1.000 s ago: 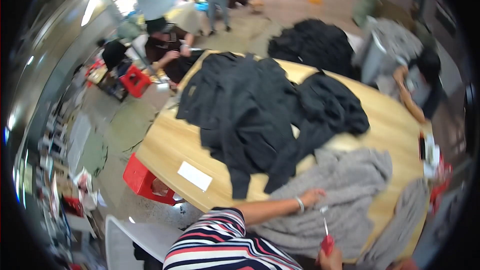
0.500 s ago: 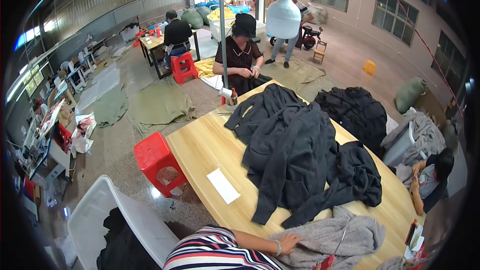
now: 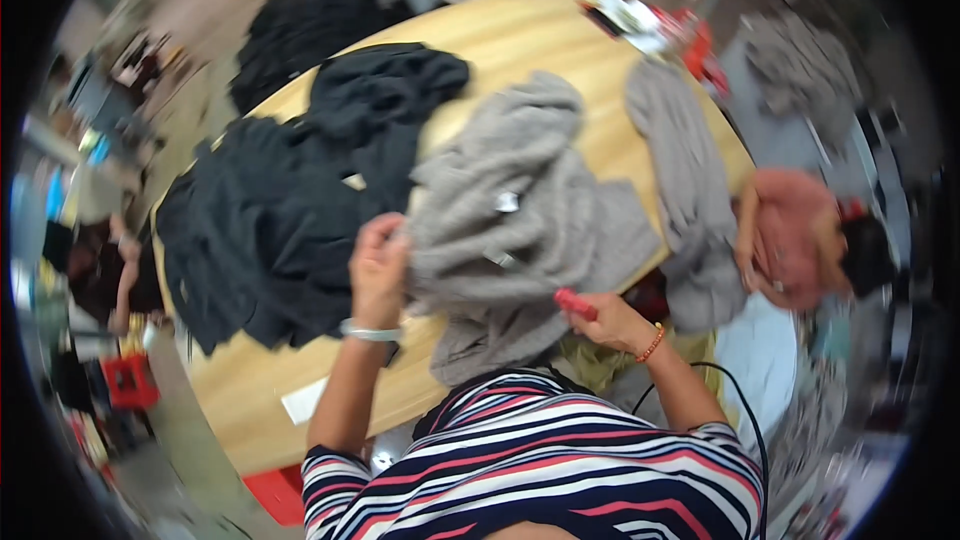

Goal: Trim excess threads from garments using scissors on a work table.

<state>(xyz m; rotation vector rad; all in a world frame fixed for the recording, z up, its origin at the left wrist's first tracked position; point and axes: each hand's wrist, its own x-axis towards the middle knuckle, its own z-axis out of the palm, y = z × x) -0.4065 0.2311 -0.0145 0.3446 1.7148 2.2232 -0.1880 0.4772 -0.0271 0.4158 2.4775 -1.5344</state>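
A grey knit sweater (image 3: 500, 190) lies bunched on the wooden table in front of me, with a small white label (image 3: 507, 202) showing on it. At its left edge, my left hand (image 3: 378, 275) has its fingers closed on the fabric; the picture is blurred there. My right hand (image 3: 615, 324) is wrapped round a red-handled tool (image 3: 575, 304) at the sweater's near right side. Only the tool's red end shows now, and its shaft cannot be made out. Left of the sweater, a pile of dark garments (image 3: 290, 220) spreads over the table.
Another grey knit piece (image 3: 685, 160) hangs over the right side of the wooden table (image 3: 500, 35). A black heap (image 3: 305, 30) lies beyond it at the far left. A person in pink (image 3: 795, 235) sits at the right. A white card (image 3: 303, 402) rests near the table's front edge.
My view has swung right and down onto the table. The left hand, earlier lying on the grey fabric, is now closed at its edge. The tool's thin metal shaft no longer shows.
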